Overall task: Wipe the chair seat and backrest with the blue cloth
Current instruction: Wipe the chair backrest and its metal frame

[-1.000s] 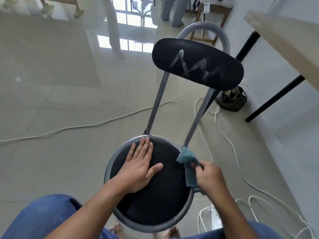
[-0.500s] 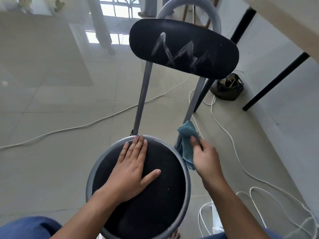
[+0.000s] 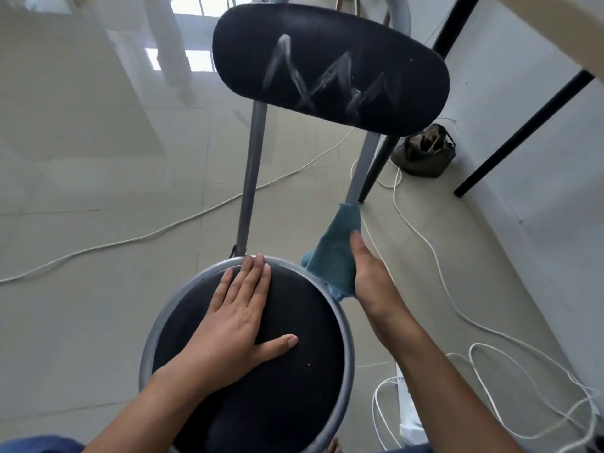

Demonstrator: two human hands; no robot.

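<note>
A chair with a round black seat [image 3: 294, 380] in a grey metal rim stands below me. Its black oval backrest [image 3: 330, 65] carries whitish zigzag smears. My left hand [image 3: 238, 325] lies flat on the seat, fingers straight and reaching the back rim. My right hand [image 3: 369, 273] holds the blue cloth [image 3: 333, 256] against the right grey backrest post [image 3: 362, 168], just above the seat rim. The cloth wraps the lower part of that post, and my fingers are hidden behind it.
The left backrest post [image 3: 253, 178] rises from the seat. White cables [image 3: 425, 243] trail over the tiled floor to the right and left. A dark bag [image 3: 425, 152] sits by the wall near black table legs [image 3: 523, 135].
My right hand has slid the cloth from the seat's right edge up onto the right post. The view has drawn closer to the chair. My left hand stays flat on the seat.
</note>
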